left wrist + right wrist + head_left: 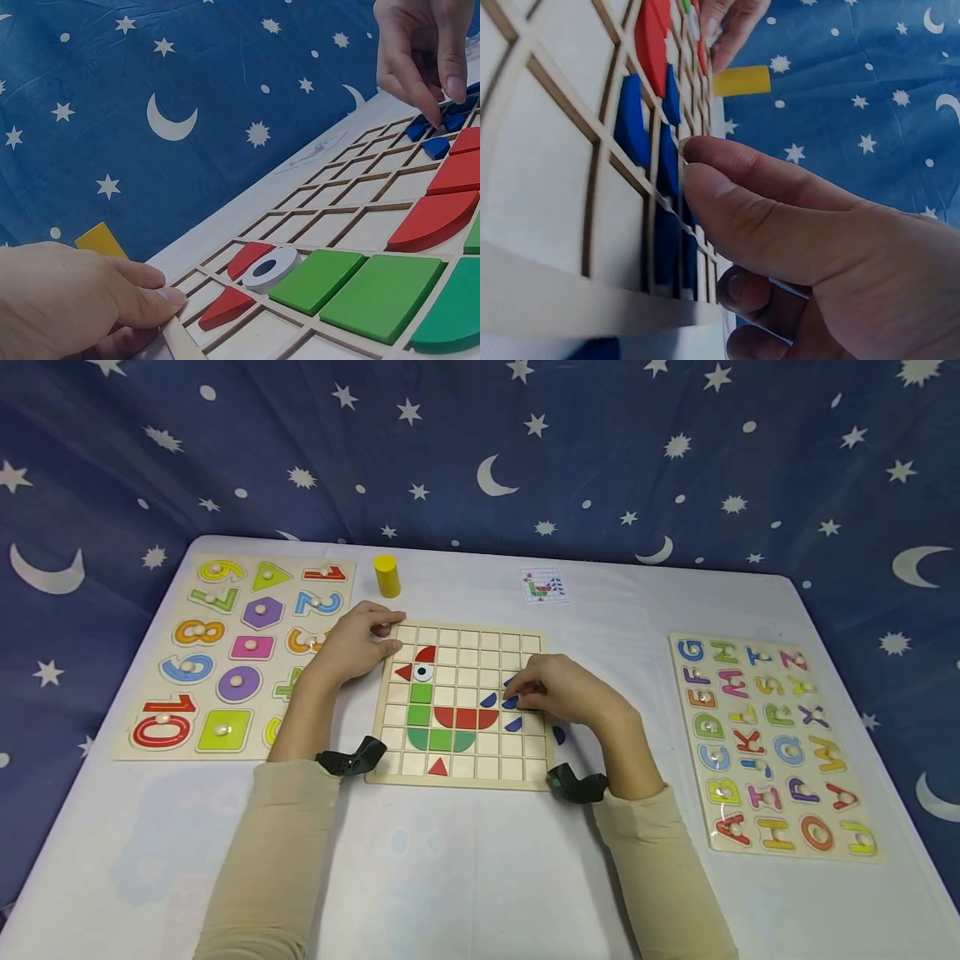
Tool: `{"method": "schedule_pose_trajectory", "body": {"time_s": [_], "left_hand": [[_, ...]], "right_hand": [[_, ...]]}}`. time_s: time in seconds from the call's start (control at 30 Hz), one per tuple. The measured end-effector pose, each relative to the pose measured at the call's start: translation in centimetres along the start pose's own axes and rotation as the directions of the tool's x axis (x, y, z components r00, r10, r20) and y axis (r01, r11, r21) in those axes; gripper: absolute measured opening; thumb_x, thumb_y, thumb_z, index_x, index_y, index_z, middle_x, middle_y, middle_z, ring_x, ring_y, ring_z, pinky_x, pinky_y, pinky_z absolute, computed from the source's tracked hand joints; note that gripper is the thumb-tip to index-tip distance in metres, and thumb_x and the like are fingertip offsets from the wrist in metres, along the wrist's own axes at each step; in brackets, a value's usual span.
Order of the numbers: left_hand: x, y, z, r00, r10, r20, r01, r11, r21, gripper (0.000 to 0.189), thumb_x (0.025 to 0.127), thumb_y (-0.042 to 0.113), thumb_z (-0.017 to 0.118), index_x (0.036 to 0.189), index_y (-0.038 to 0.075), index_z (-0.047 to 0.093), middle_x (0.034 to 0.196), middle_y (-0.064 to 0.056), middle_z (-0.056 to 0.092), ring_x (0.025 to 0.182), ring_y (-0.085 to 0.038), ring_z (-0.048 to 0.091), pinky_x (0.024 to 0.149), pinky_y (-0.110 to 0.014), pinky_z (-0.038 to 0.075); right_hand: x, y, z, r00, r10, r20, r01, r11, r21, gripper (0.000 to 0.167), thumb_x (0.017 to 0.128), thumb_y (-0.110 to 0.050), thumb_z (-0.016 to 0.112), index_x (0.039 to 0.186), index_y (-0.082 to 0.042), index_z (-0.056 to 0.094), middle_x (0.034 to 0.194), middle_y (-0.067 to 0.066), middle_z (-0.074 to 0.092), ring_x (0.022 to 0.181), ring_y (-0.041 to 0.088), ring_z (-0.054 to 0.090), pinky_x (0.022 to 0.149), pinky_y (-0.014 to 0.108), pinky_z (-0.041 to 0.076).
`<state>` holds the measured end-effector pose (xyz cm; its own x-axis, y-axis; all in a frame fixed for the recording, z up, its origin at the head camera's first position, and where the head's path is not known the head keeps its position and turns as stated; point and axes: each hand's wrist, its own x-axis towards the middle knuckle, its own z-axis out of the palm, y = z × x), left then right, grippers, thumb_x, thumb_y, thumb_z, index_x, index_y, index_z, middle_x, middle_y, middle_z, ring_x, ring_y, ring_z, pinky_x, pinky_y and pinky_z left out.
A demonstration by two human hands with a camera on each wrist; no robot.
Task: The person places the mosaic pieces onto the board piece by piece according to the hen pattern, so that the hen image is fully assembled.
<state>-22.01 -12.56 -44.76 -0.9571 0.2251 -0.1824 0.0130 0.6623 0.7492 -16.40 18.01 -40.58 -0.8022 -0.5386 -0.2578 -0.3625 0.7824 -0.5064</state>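
Note:
A wooden grid board (pixel 444 781) lies on the table, with red, green and blue pieces and a white eye disc (pixel 423 672) forming a bird. My left hand (pixel 358 642) grips the board's upper left edge between thumb and fingers, near the red triangle (pixel 226 308). Over the board's right side, my right hand (pixel 564 687) has its thumb and index finger curled at a small blue half-round piece (pixel 511 702), pinching it at the grid. Other blue pieces sit close by, one (pixel 489 700) to the left and another (pixel 513 725) below. Part of the blue group is hidden under the fingers.
A loose blue piece (pixel 558 735) lies just off the board's right edge. Behind the board are a pattern card (pixel 544 586) and a yellow cylinder (pixel 387 577). A number puzzle (pixel 202 689) is at left, a letter puzzle (pixel 776 752) at right.

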Motion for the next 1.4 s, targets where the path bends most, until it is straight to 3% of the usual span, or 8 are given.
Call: {"method": "schedule_pose_trajectory", "body": {"time_s": [0.37, 0.53, 0.67, 0.9, 1.0, 1.17, 1.3, 1.4], "left_hand": [[0.0, 0.1, 0.0, 1.000, 0.010, -0.005, -0.010, 1.000, -0.001, 0.045, 0.090, 0.011, 0.063, 0.134, 0.012, 0.055, 0.118, -0.007, 0.046, 0.105, -0.022, 0.043, 0.092, -0.039, 0.035], [0.1, 0.1, 0.0, 1.000, 0.015, -0.005, -0.015, 1.000, 0.003, 0.045, 0.090, 0.011, 0.063, 0.135, 0.011, 0.055, 0.118, -0.007, 0.046, 0.105, -0.022, 0.043, 0.092, -0.039, 0.035], [0.1, 0.1, 0.1, 1.000, 0.014, -0.004, -0.014, 1.000, 0.004, 0.045, 0.090, 0.012, 0.063, 0.135, 0.012, 0.055, 0.119, -0.007, 0.047, 0.105, -0.023, 0.043, 0.093, -0.039, 0.035], [0.2, 0.2, 0.1, 1.000, 0.018, -0.004, -0.018, 1.000, 0.001, 0.045, 0.090, 0.012, 0.063, 0.135, 0.012, 0.055, 0.120, -0.007, 0.047, 0.105, -0.022, 0.043, 0.093, -0.039, 0.036], [0.2, 0.2, 0.2, 1.000, 0.020, -0.003, -0.020, 1.000, 0.000, 0.045, 0.090, 0.012, 0.063, 0.134, 0.012, 0.055, 0.121, -0.007, 0.047, 0.105, -0.022, 0.043, 0.093, -0.039, 0.036], [0.2, 0.2, 0.1, 1.000, 0.020, -0.002, -0.020, 1.000, 0.007, 0.045, 0.090, 0.012, 0.063, 0.134, 0.012, 0.055, 0.120, -0.006, 0.047, 0.105, -0.022, 0.043, 0.093, -0.039, 0.036], [0.0, 0.1, 0.1, 1.000, 0.015, -0.004, -0.015, 1.000, 0.009, 0.044, 0.091, 0.012, 0.062, 0.134, 0.012, 0.055, 0.120, -0.006, 0.047, 0.104, -0.022, 0.043, 0.092, -0.038, 0.036], [-0.1, -0.1, 0.0, 1.000, 0.014, -0.007, -0.014, 1.000, 0.010, 0.044, 0.091, 0.012, 0.062, 0.134, 0.012, 0.055, 0.120, -0.006, 0.047, 0.104, -0.022, 0.043, 0.093, -0.038, 0.036]], "right_hand": [[-0.2, -0.1, -0.1, 0.999, 0.037, 0.034, -0.037, 0.999, -0.013, 0.012, 0.083, -0.016, 0.073, 0.095, -0.018, 0.075, 0.089, -0.002, 0.062, 0.081, 0.014, 0.053, 0.073, 0.027, 0.047], [-0.3, -0.6, -0.2, 0.993, 0.054, 0.106, -0.058, 0.998, 0.028, 0.014, 0.077, -0.018, 0.079, 0.089, -0.020, 0.072, 0.083, 0.000, 0.056, 0.080, 0.015, 0.049, 0.069, 0.027, 0.044], [-0.2, -0.8, 0.1, 0.987, 0.070, 0.144, -0.070, 0.998, -0.004, 0.014, 0.074, -0.019, 0.081, 0.083, -0.023, 0.071, 0.087, -0.001, 0.056, 0.082, 0.015, 0.050, 0.071, 0.027, 0.044], [-0.2, -0.5, 0.3, 0.990, 0.044, 0.135, -0.042, 0.999, -0.017, 0.011, 0.075, -0.020, 0.080, 0.080, -0.024, 0.071, 0.082, -0.003, 0.054, 0.077, 0.012, 0.049, 0.067, 0.026, 0.044], [-0.5, 0.1, -0.3, 0.997, 0.030, 0.065, -0.032, 0.999, 0.025, 0.010, 0.077, -0.020, 0.079, 0.083, -0.020, 0.072, 0.080, -0.002, 0.056, 0.075, 0.013, 0.049, 0.065, 0.027, 0.043], [-1.7, 2.1, -1.7, 0.982, 0.164, -0.092, -0.163, 0.986, 0.026, 0.013, 0.079, -0.018, 0.077, 0.088, -0.014, 0.070, 0.079, 0.001, 0.058, 0.073, 0.017, 0.050, 0.063, 0.030, 0.042], [-2.6, 3.4, -2.2, 0.943, 0.332, -0.021, -0.332, 0.943, 0.015, 0.022, 0.080, -0.024, 0.077, 0.095, -0.012, 0.066, 0.080, 0.004, 0.057, 0.075, 0.020, 0.050, 0.066, 0.031, 0.041], [-2.8, 3.7, -2.2, 0.913, 0.404, 0.057, -0.404, 0.915, -0.010, 0.028, 0.079, -0.029, 0.077, 0.097, -0.012, 0.062, 0.082, 0.005, 0.056, 0.077, 0.020, 0.051, 0.067, 0.032, 0.040]]}}
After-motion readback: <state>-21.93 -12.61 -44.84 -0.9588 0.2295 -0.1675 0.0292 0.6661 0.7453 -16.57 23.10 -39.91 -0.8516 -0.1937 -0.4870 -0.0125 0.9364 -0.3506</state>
